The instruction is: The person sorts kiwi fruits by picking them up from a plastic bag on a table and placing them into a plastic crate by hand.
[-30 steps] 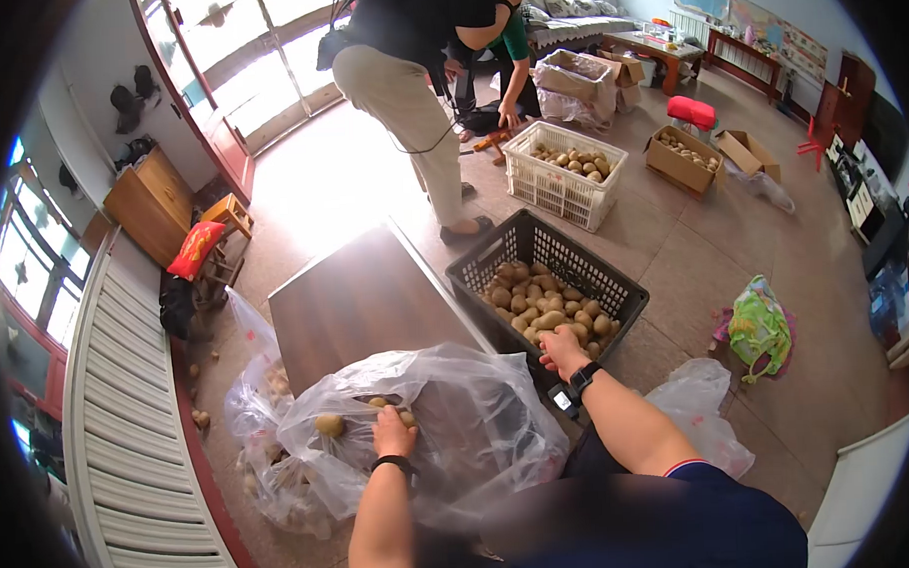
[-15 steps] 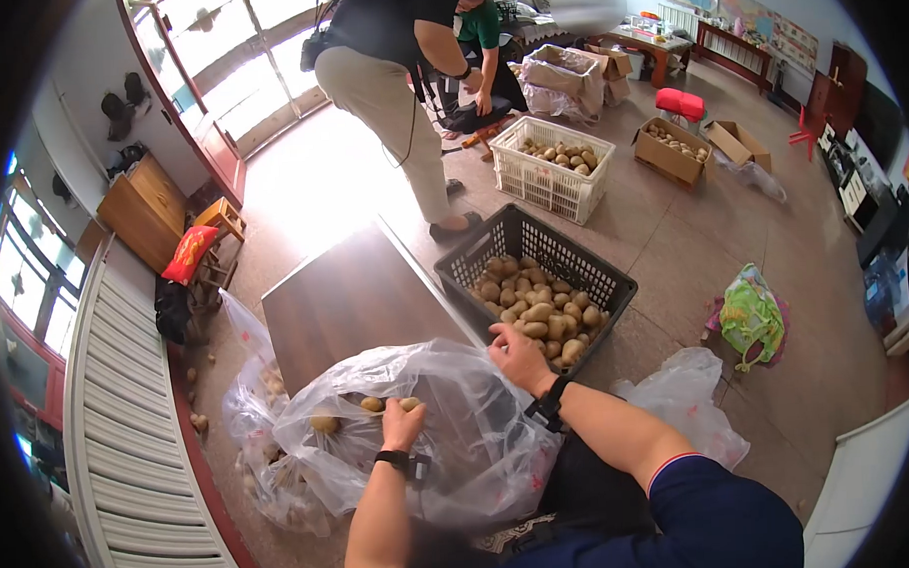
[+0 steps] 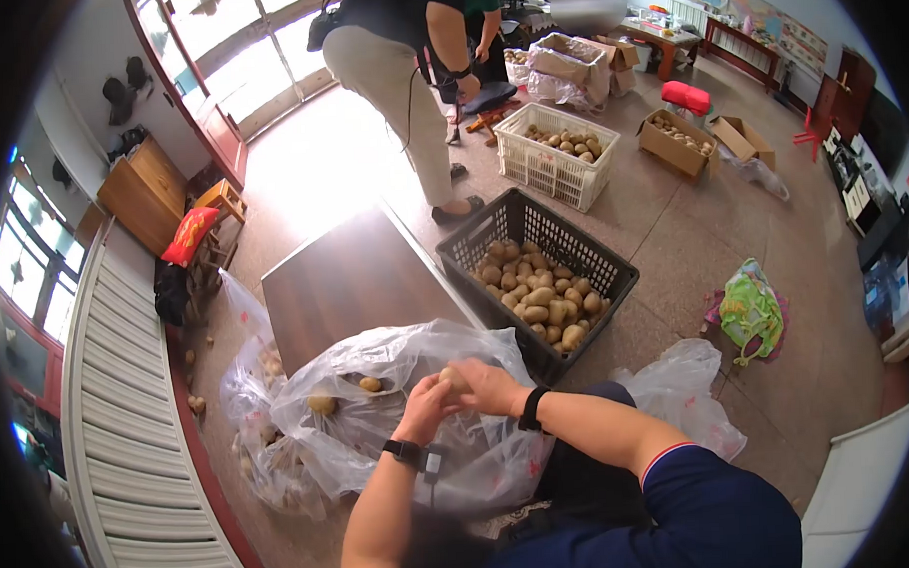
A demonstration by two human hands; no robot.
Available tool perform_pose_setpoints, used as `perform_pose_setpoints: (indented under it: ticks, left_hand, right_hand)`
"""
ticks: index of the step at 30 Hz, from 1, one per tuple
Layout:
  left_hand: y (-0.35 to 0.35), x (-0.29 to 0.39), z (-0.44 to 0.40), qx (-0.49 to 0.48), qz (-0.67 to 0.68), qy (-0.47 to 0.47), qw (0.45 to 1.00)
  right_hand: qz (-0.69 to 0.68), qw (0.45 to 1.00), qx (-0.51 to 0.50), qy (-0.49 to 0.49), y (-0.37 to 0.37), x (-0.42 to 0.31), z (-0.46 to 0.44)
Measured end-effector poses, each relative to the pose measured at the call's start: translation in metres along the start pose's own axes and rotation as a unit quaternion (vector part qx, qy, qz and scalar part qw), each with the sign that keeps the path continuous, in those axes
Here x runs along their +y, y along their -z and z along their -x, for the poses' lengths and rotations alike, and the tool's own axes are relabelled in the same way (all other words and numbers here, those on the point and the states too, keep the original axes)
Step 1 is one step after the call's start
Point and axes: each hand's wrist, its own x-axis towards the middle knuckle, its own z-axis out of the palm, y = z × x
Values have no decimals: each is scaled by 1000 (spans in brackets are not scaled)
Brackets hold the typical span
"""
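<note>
My left hand (image 3: 425, 409) and my right hand (image 3: 489, 387) meet above a clear plastic bag (image 3: 432, 343). Between their fingers is a potato (image 3: 452, 380), partly covered, and both hands are closed on it. Two more potatoes show at the bag's mouth: one (image 3: 322, 404) at the left and a smaller one (image 3: 370, 384) closer to my left hand. Just beyond my right hand stands a black plastic crate (image 3: 615, 296) with many potatoes (image 3: 537, 296) inside. The bag lies over the near end of a dark brown board (image 3: 350, 288).
A white crate (image 3: 551, 175) of potatoes and a cardboard box (image 3: 675, 148) stand farther back. A person in light trousers (image 3: 393, 106) stands beyond the board, another person partly behind. To my right lie a plastic bag (image 3: 684, 391) and a green bag (image 3: 751, 314); a radiator (image 3: 139, 425) runs along the left.
My right hand has come back from the crate's edge to my left hand. My left hand has lifted a potato from the bag, and both hands now hold it.
</note>
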Motion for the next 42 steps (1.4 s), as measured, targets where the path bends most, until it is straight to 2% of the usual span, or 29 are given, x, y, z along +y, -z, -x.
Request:
perform_pose_setpoints:
  ticks: [1,3,5,6,7,9,10,11,12,13,15,17,19,20,22,23,25,26,27,29,31,33,35,41,42]
  left_hand:
    - [1,-1,1,3,-8,6,1000]
    - [3,-2,0,-7,-45,9,999]
    - [0,-2,3,-7,-45,-15,999]
    - [0,-1,4,2,-66,-19,998]
    - [5,-5,0,21,-79,-24,996]
    - [10,-6,-2,73,-108,-32,991]
    - [15,-7,-5,95,-98,-32,990]
    - [22,-9,-9,127,-147,-47,980]
    - [33,-13,-12,158,-198,-59,966]
    - [48,-21,-20,174,-193,-58,964]
    - [80,-37,-38,267,-299,-105,910]
    - [87,-29,-32,297,-321,-114,892]
    - [85,-11,-16,327,-399,-46,856]
    - [93,-12,-17,328,-398,-45,855]
    - [127,-32,-34,373,-401,25,836]
    - [144,-42,-44,375,-400,27,836]
    - [158,-48,-52,455,-262,23,851]
    - [156,-46,-48,469,-216,-34,855]
    - [147,-34,-39,469,-217,-33,855]
    - [138,-13,-26,427,-93,16,899]
    - [151,-16,-30,392,-75,26,916]
    - [144,-15,-28,434,-23,-64,899]
    - [155,-12,-27,407,-5,-51,912]
    - [163,5,-28,335,18,-40,941]
    - [163,10,-29,301,4,-48,953]
  right_hand:
    - [-3,1000,-8,-1,-1,4,-4]
    - [-41,998,43,15,-5,14,-5]
    - [-106,993,2,-46,12,4,-8]
    - [-129,990,25,-46,12,8,-9]
    - [-152,986,49,-41,13,12,-12]
    - [-256,958,51,-118,22,20,-20]
    - [-251,956,76,-134,26,30,-25]
    - [-247,952,100,-149,29,42,-29]
    - [-325,918,109,-202,37,41,-28]
    - [-396,874,120,-256,51,38,-29]
    - [-445,818,144,-334,68,52,-28]
    - [-494,751,155,-410,83,68,-28]
    - [-490,744,160,-425,90,93,-24]
    - [-485,726,176,-455,92,106,-21]
    - [-480,688,180,-513,96,138,-17]
    - [-480,689,177,-514,97,147,-16]
    - [-493,654,193,-541,97,163,-11]
    - [-495,655,195,-537,95,172,-9]
    - [-496,654,195,-538,93,176,-9]
    - [-482,643,184,-566,91,180,-9]
    - [-471,659,190,-554,91,165,-12]
    - [-460,675,194,-543,90,146,-15]
    - [-441,719,189,-503,87,133,-19]
    - [-452,754,156,-450,80,115,-25]
    - [-453,752,158,-452,79,111,-26]
